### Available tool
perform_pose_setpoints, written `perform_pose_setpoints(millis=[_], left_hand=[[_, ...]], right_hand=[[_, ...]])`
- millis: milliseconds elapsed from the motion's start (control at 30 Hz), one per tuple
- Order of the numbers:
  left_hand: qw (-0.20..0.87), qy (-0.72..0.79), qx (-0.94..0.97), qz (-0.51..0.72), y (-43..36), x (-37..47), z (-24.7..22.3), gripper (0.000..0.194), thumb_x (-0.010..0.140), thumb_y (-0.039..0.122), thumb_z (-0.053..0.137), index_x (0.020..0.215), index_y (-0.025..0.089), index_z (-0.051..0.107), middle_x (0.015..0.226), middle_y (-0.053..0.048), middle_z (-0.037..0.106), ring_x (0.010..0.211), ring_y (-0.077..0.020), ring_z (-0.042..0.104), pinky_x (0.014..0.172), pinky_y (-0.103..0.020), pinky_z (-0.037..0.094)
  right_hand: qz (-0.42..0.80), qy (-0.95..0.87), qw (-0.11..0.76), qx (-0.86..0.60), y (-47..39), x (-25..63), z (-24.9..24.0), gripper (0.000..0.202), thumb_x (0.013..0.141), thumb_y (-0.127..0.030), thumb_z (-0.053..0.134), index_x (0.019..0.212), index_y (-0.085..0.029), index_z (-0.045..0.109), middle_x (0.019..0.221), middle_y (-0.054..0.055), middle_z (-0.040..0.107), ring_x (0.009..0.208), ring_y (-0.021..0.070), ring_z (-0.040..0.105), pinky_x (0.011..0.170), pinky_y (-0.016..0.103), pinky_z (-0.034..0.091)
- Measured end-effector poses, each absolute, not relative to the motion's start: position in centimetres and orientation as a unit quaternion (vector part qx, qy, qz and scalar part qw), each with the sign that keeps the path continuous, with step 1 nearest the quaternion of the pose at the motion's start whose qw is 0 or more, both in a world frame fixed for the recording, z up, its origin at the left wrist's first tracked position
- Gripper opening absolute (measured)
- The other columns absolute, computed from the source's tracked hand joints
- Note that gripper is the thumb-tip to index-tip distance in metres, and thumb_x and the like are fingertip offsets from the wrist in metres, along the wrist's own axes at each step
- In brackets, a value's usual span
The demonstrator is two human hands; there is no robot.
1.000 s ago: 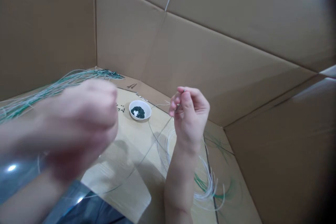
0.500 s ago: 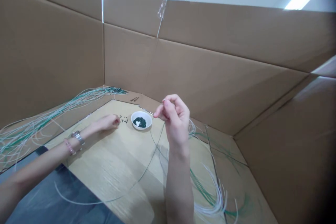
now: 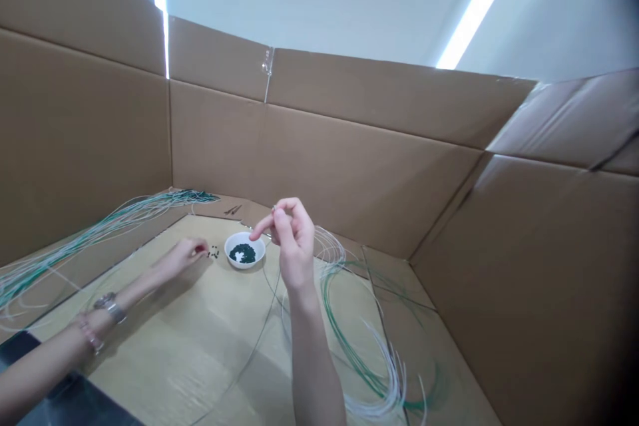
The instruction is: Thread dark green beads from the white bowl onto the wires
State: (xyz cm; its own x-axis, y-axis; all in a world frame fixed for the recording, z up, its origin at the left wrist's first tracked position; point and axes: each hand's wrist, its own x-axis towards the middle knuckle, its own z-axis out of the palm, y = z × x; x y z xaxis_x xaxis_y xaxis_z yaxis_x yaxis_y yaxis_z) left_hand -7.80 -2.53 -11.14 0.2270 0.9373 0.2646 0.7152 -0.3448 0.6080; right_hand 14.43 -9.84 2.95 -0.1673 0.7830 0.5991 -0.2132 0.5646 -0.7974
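Note:
My right hand (image 3: 293,246) is raised above the board, thumb and fingertips pinched around a thin wire (image 3: 259,336) that hangs down across the board. A tiny bit shows at its fingertips, too small to name. Low over the board at left, my left hand (image 3: 186,254) has its thumb and fingers pressed together. Whatever is between them cannot be made out. Several small dark pieces (image 3: 214,252) lie scattered just right of its fingertips. Beyond them stands a white bowl (image 3: 245,265) partly filled with small dark green pieces (image 3: 243,252).
Bundles of white and green wires lie along the left side (image 3: 114,219) and on the right (image 3: 349,353). Dark thin tools (image 3: 233,210) rest behind the light wooden board (image 3: 200,346). Cardboard walls (image 3: 324,160) surround the work area.
The view has tilted up and turned right, so everything sits further left and lower. My left fingertips have come slightly away from the loose pieces. My right hand keeps its pinch.

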Motion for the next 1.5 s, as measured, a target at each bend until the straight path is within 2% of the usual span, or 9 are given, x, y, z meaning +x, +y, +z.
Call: perform_pose_setpoints(millis=[200,267,333,567,667,867,1067,1267,1500], left_hand=[[0.181,0.424,0.723,0.514,-6.2,-2.8,-1.0,0.027,0.086,0.041,0.054,0.091,0.016,0.063,0.091,-0.007,0.067,0.081,-0.0156,0.064,0.065,-0.023,0.053],[0.174,0.308,0.681,0.642,-8.1,-1.0,1.5,0.014,0.081,0.03,0.064,0.088,0.018,0.066,0.083,-0.004,0.067,0.074,-0.0128,0.063,0.061,-0.02,0.052],[0.183,0.234,0.672,0.678,-9.4,0.3,2.7,0.006,0.08,0.021,0.066,0.085,0.019,0.069,0.079,-0.003,0.066,0.067,-0.0104,0.061,0.055,-0.017,0.051],[0.231,0.176,0.655,0.698,-9.0,0.9,2.2,0.008,0.077,0.011,0.068,0.078,0.019,0.07,0.073,-0.001,0.064,0.058,-0.0073,0.059,0.048,-0.013,0.049],[0.271,0.169,0.645,0.694,-8.6,0.9,2.3,0.006,0.078,0.012,0.066,0.076,0.018,0.067,0.072,0.0,0.062,0.047,-0.004,0.054,0.041,-0.012,0.047],[0.293,0.146,0.627,0.707,-8.5,1.2,2.1,0.006,0.079,0.01,0.066,0.076,0.016,0.065,0.071,0.001,0.059,0.044,-0.0021,0.051,0.04,-0.011,0.045],[0.287,0.13,0.621,0.718,-8.4,1.5,1.9,0.008,0.079,0.008,0.065,0.076,0.016,0.065,0.07,0.001,0.059,0.044,-0.0017,0.049,0.041,-0.011,0.045],[0.249,0.141,0.618,0.732,-8.2,1.5,1.9,0.007,0.078,0.01,0.066,0.076,0.016,0.065,0.069,0.0,0.062,0.053,-0.0045,0.055,0.043,-0.011,0.043],[0.249,0.148,0.61,0.738,-8.2,1.5,1.7,0.007,0.08,0.011,0.065,0.077,0.017,0.065,0.07,0.0,0.062,0.057,-0.0052,0.054,0.044,-0.011,0.042]], right_hand=[[0.408,-0.665,0.587,-0.218,-10.4,14.2,2.9,0.018,0.09,-0.039,0.048,0.085,-0.022,0.043,0.056,-0.004,0.062,0.045,0.0069,0.046,0.045,0.019,0.034],[0.417,-0.667,0.578,-0.217,-10.6,14.0,2.8,0.019,0.09,-0.039,0.049,0.084,-0.022,0.044,0.056,-0.004,0.061,0.044,0.0068,0.045,0.044,0.019,0.032],[0.417,-0.667,0.578,-0.218,-10.6,13.8,2.8,0.02,0.09,-0.04,0.049,0.082,-0.022,0.044,0.055,-0.004,0.059,0.045,0.0068,0.045,0.045,0.019,0.033],[0.399,-0.673,0.58,-0.227,-10.5,13.2,2.2,0.018,0.092,-0.036,0.046,0.082,-0.021,0.043,0.058,-0.004,0.058,0.049,0.0065,0.051,0.048,0.018,0.037],[0.372,-0.667,0.607,-0.22,-10.3,12.7,1.9,0.014,0.093,-0.032,0.044,0.084,-0.022,0.043,0.058,-0.006,0.054,0.05,0.0052,0.051,0.048,0.016,0.037],[0.322,-0.641,0.667,-0.201,-9.9,11.4,0.9,0.011,0.095,-0.027,0.043,0.084,-0.022,0.044,0.059,-0.007,0.05,0.052,0.0034,0.051,0.049,0.013,0.04],[0.31,-0.626,0.693,-0.178,-9.7,11.1,0.7,0.011,0.096,-0.026,0.039,0.086,-0.024,0.042,0.058,-0.009,0.043,0.049,0.0032,0.041,0.058,0.015,0.046],[0.299,-0.655,0.669,-0.183,-9.8,11.5,1.0,0.003,0.093,-0.026,0.045,0.091,-0.024,0.045,0.057,-0.009,0.036,0.049,0.0038,0.031,0.051,0.011,0.041],[0.274,-0.665,0.673,-0.173,-9.6,11.2,1.0,0.002,0.091,-0.021,0.047,0.092,-0.023,0.046,0.057,-0.009,0.045,0.045,0.0035,0.034,0.047,0.012,0.042]])
